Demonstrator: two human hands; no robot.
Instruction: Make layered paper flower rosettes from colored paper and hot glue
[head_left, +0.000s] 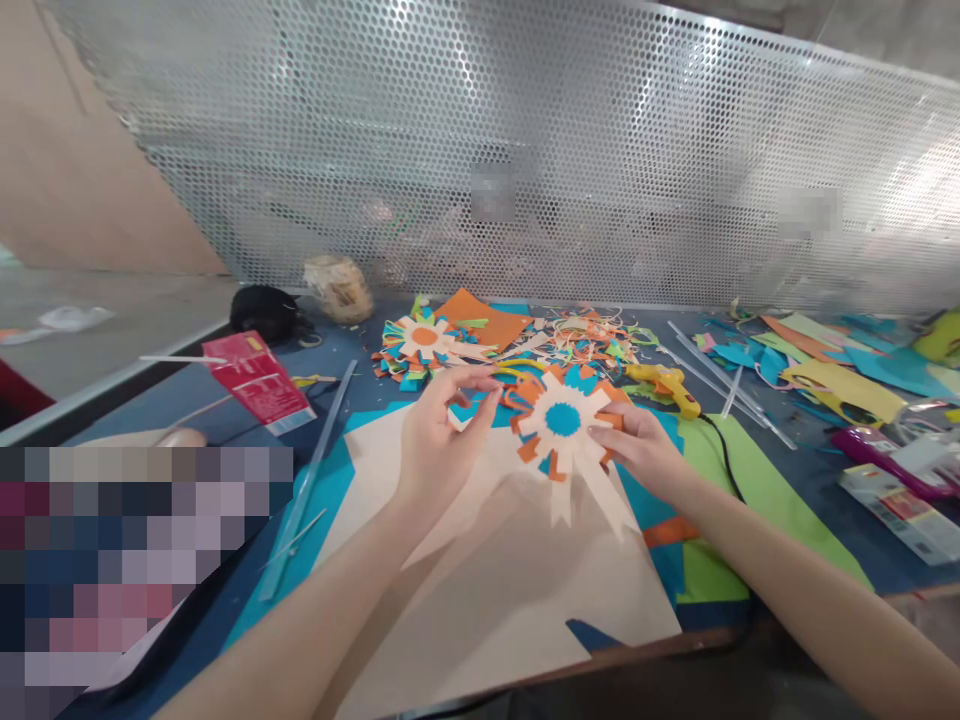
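Observation:
My right hand [639,442] grips the right edge of a paper rosette [562,418] between thumb and fingers. The rosette has a blue toothed centre, cream petals, orange and blue strips around it, and two notched cream tails hanging down. Just left of its orange strips is my left hand [448,425], thumb and forefinger pinched together. Whatever may be between those fingertips is too small to make out. Beneath both hands lies a large cream sheet [480,600] over blue sheets.
A second rosette [424,338] lies behind among paper scraps [585,335]. To the right are a yellow glue gun [667,385], clear glue sticks [720,390] and a green sheet [765,510]. A red packet [259,380] stands left, near another person's blurred form. A perforated metal panel [450,120] rises behind.

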